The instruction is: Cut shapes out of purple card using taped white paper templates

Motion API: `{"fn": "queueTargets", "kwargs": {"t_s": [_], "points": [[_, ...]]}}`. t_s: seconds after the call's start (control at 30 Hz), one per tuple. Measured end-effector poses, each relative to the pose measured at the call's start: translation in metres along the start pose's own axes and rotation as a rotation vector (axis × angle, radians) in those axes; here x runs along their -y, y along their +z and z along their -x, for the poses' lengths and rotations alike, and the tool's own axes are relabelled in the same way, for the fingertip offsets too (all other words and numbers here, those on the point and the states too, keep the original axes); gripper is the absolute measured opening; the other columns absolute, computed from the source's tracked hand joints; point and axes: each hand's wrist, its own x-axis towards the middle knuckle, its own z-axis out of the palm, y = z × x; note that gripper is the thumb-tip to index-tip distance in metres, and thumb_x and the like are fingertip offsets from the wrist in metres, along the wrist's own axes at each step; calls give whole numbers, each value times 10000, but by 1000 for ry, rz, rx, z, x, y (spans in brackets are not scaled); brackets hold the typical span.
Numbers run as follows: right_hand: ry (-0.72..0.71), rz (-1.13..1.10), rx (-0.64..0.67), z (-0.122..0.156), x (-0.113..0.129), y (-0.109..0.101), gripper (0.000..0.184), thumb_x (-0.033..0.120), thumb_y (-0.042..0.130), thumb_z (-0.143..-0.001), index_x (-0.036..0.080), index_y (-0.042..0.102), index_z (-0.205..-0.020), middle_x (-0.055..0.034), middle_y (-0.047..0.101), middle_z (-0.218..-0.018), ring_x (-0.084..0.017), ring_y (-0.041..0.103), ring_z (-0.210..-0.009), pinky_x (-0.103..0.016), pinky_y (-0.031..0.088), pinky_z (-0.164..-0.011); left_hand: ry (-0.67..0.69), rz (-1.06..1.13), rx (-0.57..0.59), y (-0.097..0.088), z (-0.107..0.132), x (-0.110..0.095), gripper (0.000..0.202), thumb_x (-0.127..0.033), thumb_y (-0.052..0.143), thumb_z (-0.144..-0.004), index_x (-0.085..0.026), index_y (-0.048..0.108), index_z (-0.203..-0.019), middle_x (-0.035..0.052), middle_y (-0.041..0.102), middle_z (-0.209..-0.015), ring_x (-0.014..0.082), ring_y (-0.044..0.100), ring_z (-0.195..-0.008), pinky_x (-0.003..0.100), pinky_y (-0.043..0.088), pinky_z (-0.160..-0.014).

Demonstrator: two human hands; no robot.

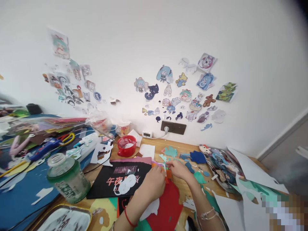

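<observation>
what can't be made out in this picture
Head view:
Small pale paper strip: mostly covered by the left hand and right hand; whether fingers pinch it is unclear.
Black printed card: lettering partly hidden by the white paper cutout.
Bottom right corner: pixelated patch hides whatever lies there.
Yellow-rimmed tray: cut off by the bottom edge.

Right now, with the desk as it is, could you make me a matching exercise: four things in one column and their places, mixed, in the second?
Things
1. red bowl
2. green jar
3. dark socket plate
4. red paper

Places
A. on the wall, under the stickers
B. beside the left hand, nearer the person
C. left of the black booklet
D. behind the black booklet, toward the wall

Pairs: 1-D; 2-C; 3-A; 4-B
</observation>
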Motion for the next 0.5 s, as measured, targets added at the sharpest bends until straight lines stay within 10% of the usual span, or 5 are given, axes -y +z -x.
{"fn": "queueTargets", "kwargs": {"t_s": [0.5], "points": [[187,-598,86,-2,-9,-7,362,12,283,-603,156,412,-909,-8,634,-703,-116,634,-654,-235,493,-632,-144,176,-20,31,-19,7,239,-104,523,-839,-121,517,-1078,66,551,-1041,202,541,-975,369,484,-797]]}}
